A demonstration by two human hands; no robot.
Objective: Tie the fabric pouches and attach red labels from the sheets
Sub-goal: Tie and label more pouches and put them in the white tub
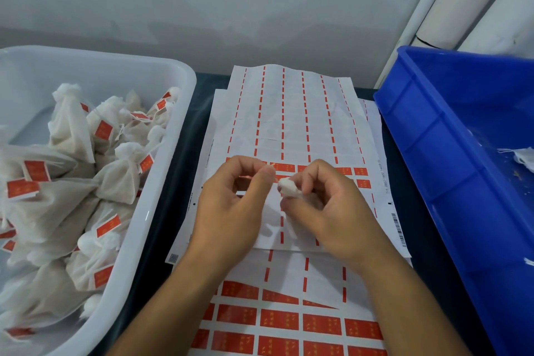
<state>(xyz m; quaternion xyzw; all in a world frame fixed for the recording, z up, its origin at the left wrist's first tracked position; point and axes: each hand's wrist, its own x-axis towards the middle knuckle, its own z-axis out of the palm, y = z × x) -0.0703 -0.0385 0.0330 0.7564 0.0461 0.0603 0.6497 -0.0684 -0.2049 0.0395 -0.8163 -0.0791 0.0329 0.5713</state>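
Your right hand (323, 199) pinches the pouch (286, 187) neck over the label sheet (291, 113) on the bench, your left hand (234, 196) pinching something thin beside it, so a loose right grip could let the gathered top spring open.

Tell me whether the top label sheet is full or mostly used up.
Mostly used up. The top label sheet shows bare backing with only red strips between columns; a few red labels remain near the hands.
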